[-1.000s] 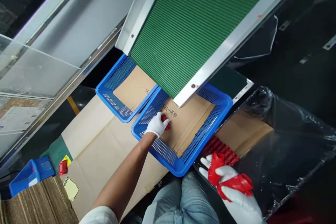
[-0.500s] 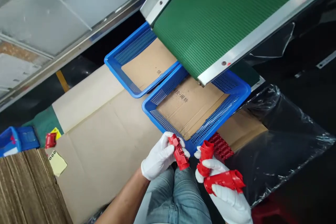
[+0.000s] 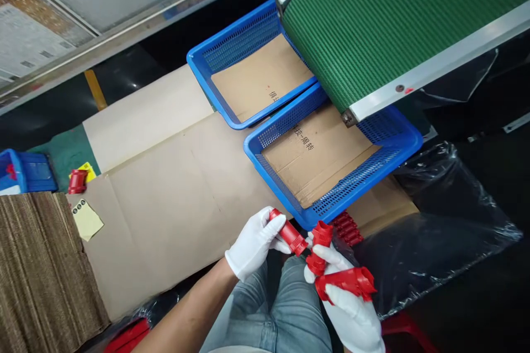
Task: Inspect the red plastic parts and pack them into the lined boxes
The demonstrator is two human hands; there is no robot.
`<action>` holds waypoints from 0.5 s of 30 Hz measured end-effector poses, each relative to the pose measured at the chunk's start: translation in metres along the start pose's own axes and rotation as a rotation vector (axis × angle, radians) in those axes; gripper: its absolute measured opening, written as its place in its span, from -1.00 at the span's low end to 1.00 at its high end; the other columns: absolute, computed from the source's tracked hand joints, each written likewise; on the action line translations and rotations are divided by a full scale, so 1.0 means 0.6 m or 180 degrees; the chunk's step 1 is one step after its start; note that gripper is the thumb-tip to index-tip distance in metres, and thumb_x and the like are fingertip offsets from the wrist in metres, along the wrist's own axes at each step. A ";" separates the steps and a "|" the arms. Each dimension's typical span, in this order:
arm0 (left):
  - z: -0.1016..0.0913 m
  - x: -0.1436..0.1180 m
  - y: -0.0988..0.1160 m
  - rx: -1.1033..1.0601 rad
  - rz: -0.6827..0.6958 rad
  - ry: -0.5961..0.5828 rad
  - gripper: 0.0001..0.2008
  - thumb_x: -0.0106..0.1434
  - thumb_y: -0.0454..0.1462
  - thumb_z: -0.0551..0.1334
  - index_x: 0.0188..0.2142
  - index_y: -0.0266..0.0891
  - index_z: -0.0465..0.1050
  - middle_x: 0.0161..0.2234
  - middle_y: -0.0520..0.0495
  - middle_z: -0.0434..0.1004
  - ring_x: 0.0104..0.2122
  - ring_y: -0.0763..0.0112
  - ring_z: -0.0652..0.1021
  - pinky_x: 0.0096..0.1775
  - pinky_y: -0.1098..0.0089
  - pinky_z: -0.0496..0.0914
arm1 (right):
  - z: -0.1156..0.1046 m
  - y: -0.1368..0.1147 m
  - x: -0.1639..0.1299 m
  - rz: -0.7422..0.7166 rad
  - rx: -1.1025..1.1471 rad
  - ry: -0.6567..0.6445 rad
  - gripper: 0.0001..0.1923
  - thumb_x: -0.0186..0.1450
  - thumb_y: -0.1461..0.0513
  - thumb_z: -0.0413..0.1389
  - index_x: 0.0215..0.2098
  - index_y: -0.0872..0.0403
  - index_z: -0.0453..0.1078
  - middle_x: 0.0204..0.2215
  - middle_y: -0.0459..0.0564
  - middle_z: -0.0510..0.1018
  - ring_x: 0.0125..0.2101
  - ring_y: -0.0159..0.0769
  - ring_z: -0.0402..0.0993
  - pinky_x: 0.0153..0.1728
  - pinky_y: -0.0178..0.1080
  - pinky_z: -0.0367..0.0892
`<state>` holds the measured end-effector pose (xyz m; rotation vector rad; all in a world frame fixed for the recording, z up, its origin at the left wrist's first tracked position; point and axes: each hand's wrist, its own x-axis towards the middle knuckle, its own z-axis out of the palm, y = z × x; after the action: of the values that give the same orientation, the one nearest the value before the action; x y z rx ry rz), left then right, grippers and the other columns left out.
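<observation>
Left hand [image 3: 254, 242] closed around one red plastic tube [image 3: 289, 231], over the lap. Right hand [image 3: 351, 309] closed on two more red tubes [image 3: 345, 281], tips nearly touching the first. Looked light, hard and smooth, likely slippery in white gloves; best held round the middle. Just beyond, near edge of blue basket [image 3: 290, 212], under green belt [image 3: 397, 22]. Open room left, over flat cardboard [image 3: 165, 193].

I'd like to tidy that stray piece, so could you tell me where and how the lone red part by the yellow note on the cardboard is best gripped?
Grip the lone red part around its round body, coming from above with fingers on its two long sides. It seems to lie tilted on the cardboard sheet, beside the yellow note and a blue bin, so its upper side is open. Finer detail is too small to tell.
</observation>
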<state>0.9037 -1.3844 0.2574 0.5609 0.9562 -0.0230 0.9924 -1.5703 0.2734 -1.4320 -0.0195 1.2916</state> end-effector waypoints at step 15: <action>0.289 0.197 -0.131 0.4437 0.1350 -0.0762 -0.73 0.42 -0.17 -0.03 -0.28 -0.24 0.35 -0.28 -0.09 0.49 -0.26 0.36 0.54 -0.17 0.38 0.43 | -0.282 0.098 -0.021 -0.0165 -0.0099 0.2227 -0.58 0.16 0.09 0.20 -0.02 0.00 0.50 0.18 0.04 0.35 0.15 -0.01 0.26 0.17 -0.01 0.17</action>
<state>1.0854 -1.5059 0.2079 1.9825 0.4442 -0.3879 1.0667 -1.7153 0.1973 -1.8280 0.3885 0.6958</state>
